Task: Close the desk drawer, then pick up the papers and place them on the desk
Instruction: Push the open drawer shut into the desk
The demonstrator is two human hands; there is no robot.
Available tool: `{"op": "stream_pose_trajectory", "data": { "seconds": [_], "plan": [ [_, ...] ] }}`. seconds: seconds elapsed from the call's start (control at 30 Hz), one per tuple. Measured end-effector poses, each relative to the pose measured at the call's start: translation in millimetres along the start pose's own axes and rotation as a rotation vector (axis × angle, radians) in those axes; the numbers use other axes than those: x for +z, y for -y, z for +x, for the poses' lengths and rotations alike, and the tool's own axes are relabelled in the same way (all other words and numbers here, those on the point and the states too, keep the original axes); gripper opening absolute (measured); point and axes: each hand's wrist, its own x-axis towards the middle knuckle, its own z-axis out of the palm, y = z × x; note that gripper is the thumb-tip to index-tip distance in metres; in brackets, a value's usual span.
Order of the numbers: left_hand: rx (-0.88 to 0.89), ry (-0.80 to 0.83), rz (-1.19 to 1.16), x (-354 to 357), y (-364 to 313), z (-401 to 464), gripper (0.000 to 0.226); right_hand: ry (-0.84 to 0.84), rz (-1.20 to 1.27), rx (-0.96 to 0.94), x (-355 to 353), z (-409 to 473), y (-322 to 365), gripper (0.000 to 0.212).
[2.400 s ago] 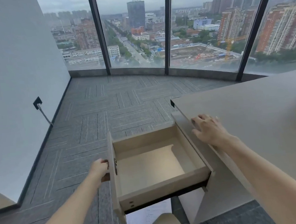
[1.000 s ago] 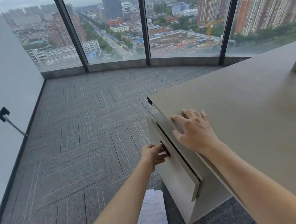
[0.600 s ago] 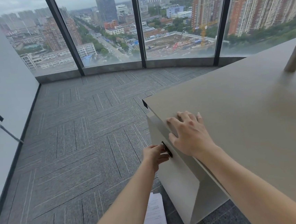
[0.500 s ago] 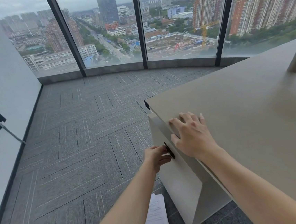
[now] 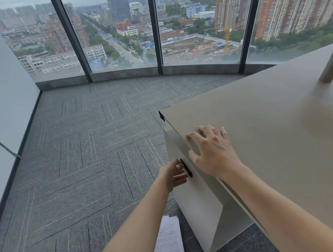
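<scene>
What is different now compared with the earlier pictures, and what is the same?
The drawer, first wide open, was pushed shut by the left hand, whose fingers now open off the handle. The right hand stayed flat on the desk edge; the papers stayed on the floor.

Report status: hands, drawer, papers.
Left hand open at drawer handle; right hand flat on desk edge. Drawer shut. Papers on floor, nothing blocking.

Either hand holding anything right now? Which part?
Left hand has its fingers at the dark drawer handle; a closed grip can't be told. Right hand lies flat on the desk edge.
</scene>
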Motion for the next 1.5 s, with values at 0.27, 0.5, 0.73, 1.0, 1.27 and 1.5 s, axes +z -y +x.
{"op": "stream_pose_trajectory", "data": {
  "seconds": [0.27, 0.5, 0.73, 1.0, 1.27, 1.5],
  "plan": [
    [-0.232, -0.018, -0.093, 6, -11, -2, 0.026, 0.003, -0.009, -0.003, 2, 1, -2, 0.045],
    [0.122, -0.197, 0.413, 2, -5, -12, 0.038, 0.015, 0.002, -0.001, 1, 0, -4, 0.049],
    [0.562, -0.357, 1.39, -25, -3, -70, 0.032, 0.049, -0.068, 0.014, -4, -7, 6, 0.047],
    [0.608, -0.348, 1.552, -67, 1, -161, 0.029, 0.159, -0.118, 0.043, -16, -42, 46, 0.054],
    [0.57, -0.42, 1.483, -118, 15, -244, 0.025, 0.187, -0.13, -0.081, -28, -110, 111, 0.044],
    [0.541, -0.447, 1.419, -148, 39, -283, 0.026, 0.223, -0.128, -0.133, -20, -153, 138, 0.046]
  ]
}}
